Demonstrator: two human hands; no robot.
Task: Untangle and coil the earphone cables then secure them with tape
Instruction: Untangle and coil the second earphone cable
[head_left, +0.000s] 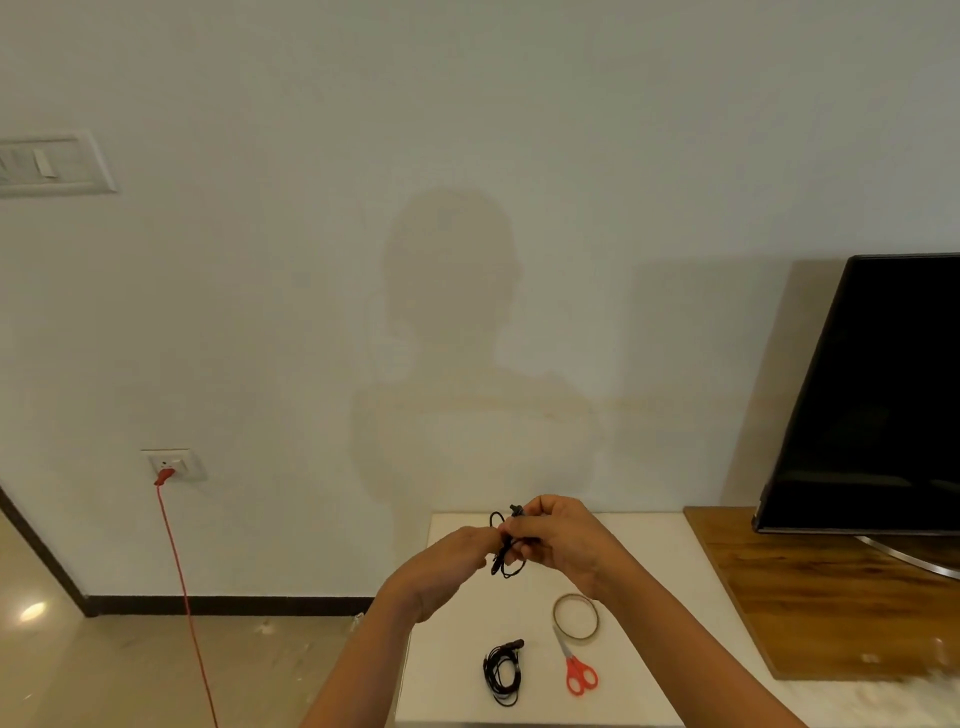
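A black earphone cable (503, 552) is bunched in loops between both hands, held above the white table (654, 561). My left hand (448, 566) pinches the cable at its lower left. From the right, my right hand (561, 540) grips the loops, with an earbud sticking out above its fingers. A second black earphone cable (502, 671) lies in a loose coil on the table near the front edge. A roll of clear tape (575, 616) lies to the right of that coil.
Red-handled scissors (577, 670) lie just below the tape roll. A black TV (872, 395) stands on a wooden board (810, 597) at the right. A red cord (182, 582) hangs from a wall socket (171, 463) at the left, down to the floor.
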